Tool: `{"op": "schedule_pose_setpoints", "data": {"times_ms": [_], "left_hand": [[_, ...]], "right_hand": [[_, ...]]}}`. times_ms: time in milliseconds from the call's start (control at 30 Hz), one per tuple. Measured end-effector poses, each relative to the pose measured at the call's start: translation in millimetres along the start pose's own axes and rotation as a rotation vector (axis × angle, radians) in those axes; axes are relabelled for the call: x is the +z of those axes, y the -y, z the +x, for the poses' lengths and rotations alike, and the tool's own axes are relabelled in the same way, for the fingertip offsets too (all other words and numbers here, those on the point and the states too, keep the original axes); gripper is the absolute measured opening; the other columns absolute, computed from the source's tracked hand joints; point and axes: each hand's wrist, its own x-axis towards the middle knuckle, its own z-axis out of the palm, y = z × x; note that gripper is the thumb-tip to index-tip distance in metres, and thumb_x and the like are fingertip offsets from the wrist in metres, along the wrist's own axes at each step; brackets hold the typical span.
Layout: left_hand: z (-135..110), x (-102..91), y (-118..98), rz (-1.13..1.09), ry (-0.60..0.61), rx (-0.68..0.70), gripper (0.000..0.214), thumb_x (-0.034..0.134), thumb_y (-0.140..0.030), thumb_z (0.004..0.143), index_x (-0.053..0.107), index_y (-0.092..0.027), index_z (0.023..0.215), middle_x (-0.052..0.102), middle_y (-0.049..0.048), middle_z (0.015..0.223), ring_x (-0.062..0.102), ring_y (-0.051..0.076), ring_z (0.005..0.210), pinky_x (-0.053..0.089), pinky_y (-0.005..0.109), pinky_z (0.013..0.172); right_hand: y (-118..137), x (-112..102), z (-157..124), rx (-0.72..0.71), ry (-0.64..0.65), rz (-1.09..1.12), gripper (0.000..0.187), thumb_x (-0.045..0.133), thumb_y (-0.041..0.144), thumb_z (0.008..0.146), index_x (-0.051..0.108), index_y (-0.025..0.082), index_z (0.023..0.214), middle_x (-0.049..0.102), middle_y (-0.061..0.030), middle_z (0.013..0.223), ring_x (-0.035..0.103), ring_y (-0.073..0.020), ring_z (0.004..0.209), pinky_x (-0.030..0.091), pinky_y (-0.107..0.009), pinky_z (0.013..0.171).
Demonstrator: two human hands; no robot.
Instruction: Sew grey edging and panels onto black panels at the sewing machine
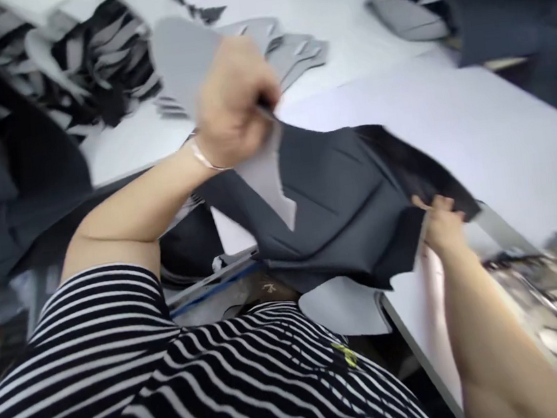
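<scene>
On a white table scattered with pale grey cloth pieces, you hold a dark grey cloth panel up over the table's edge. Your left hand is clenched around a small dark tool at the panel's top edge; your right hand pinches its far corner.

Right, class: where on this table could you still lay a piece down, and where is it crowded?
The widest bare patch is the white table, right of the dark fabric. A smaller one lies between the left hand and the black-and-grey pile. It is crowded around the grey cut pieces.
</scene>
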Motion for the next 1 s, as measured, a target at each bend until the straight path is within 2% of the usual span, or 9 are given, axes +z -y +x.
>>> {"op": "schedule_pose_setpoints", "data": {"times_ms": [67, 133, 267, 367, 467, 600, 767, 867, 1000], "left_hand": [[48, 65.4, -60, -0.041, 0.323, 0.278, 0.047, 0.013, -0.050, 0.097, 0.046, -0.023, 0.077, 0.053, -0.0006, 0.076, 0.062, 0.018, 0.089, 0.043, 0.043, 0.092], [68, 136.3, -121, -0.083, 0.589, 0.434, 0.036, 0.019, -0.034, 0.100, 0.051, -0.022, 0.089, 0.058, 0.0015, 0.087, 0.061, 0.018, 0.095, 0.043, 0.041, 0.093], [46, 263.9, -215, -0.165, 0.798, 0.622, 0.028, 0.029, -0.016, 0.095, 0.054, -0.016, 0.109, 0.063, 0.0119, 0.099, 0.058, 0.024, 0.101, 0.041, 0.042, 0.090], [17, 320.0, -245, -0.160, 0.936, 0.682, 0.030, 0.033, -0.016, 0.094, 0.058, -0.011, 0.110, 0.063, 0.0171, 0.106, 0.055, 0.028, 0.106, 0.039, 0.042, 0.090], [3, 334.7, -252, -0.157, 0.984, 0.639, 0.030, 0.036, -0.018, 0.094, 0.060, -0.012, 0.111, 0.059, 0.0172, 0.119, 0.051, 0.029, 0.113, 0.039, 0.041, 0.090], [3, 316.0, -242, -0.163, 1.215, 0.616, 0.033, 0.048, -0.032, 0.090, 0.063, -0.009, 0.109, 0.060, 0.0175, 0.115, 0.053, 0.028, 0.109, 0.040, 0.037, 0.093], [10, 299.1, -224, -0.273, 1.472, 0.620, 0.073, 0.063, -0.057, 0.073, 0.052, -0.009, 0.128, 0.051, 0.0160, 0.132, 0.046, 0.030, 0.121, 0.035, 0.037, 0.104], [11, 303.7, -221, -0.323, 1.511, 0.596, 0.076, 0.063, -0.055, 0.072, 0.048, -0.011, 0.132, 0.048, 0.0149, 0.136, 0.044, 0.029, 0.125, 0.032, 0.038, 0.108], [2, 311.1, -226, -0.313, 1.423, 0.633, 0.060, 0.064, -0.042, 0.073, 0.056, -0.011, 0.124, 0.053, 0.0143, 0.129, 0.048, 0.028, 0.120, 0.036, 0.038, 0.108]], "right_hand": [[-1, 2, -7, 0.074, 0.113, 0.106, 0.050, 0.032, 0.009, 0.092, 0.052, 0.016, 0.137, 0.039, -0.0266, 0.145, 0.036, -0.0368, 0.136, 0.040, -0.055, 0.096], [-4, 4, -20, 0.042, 0.134, 0.228, 0.051, 0.037, 0.010, 0.088, 0.054, 0.017, 0.136, 0.036, -0.0211, 0.149, 0.029, -0.0354, 0.140, 0.034, -0.057, 0.104], [-16, 14, -66, -0.096, 0.070, 0.508, 0.049, 0.045, 0.012, 0.079, 0.065, 0.021, 0.123, 0.055, -0.0106, 0.136, 0.038, -0.0319, 0.137, 0.021, -0.059, 0.115], [-21, 25, -98, -0.068, 0.027, 0.640, 0.047, 0.045, 0.013, 0.076, 0.070, 0.020, 0.115, 0.065, -0.0084, 0.122, 0.051, -0.0283, 0.126, 0.024, -0.050, 0.117], [-21, 33, -113, -0.012, -0.010, 0.708, 0.045, 0.047, 0.014, 0.074, 0.070, 0.017, 0.112, 0.064, -0.0098, 0.124, 0.051, -0.0273, 0.126, 0.031, -0.044, 0.115], [-21, 35, -115, -0.060, -0.056, 0.775, 0.040, 0.049, 0.013, 0.075, 0.072, 0.018, 0.108, 0.066, -0.0092, 0.120, 0.050, -0.0250, 0.127, 0.034, -0.040, 0.113], [-25, 29, -115, -0.059, -0.066, 0.759, 0.032, 0.054, 0.018, 0.078, 0.072, 0.019, 0.105, 0.063, -0.0093, 0.124, 0.044, -0.0269, 0.131, 0.038, -0.041, 0.110], [-26, 24, -118, -0.050, -0.013, 0.756, 0.029, 0.056, 0.020, 0.081, 0.072, 0.019, 0.104, 0.066, -0.0087, 0.117, 0.045, -0.0271, 0.130, 0.040, -0.038, 0.106], [-24, 18, -120, -0.030, 0.031, 0.766, 0.029, 0.054, 0.020, 0.084, 0.071, 0.018, 0.109, 0.067, -0.0096, 0.114, 0.052, -0.0262, 0.122, 0.045, -0.035, 0.099]]}}
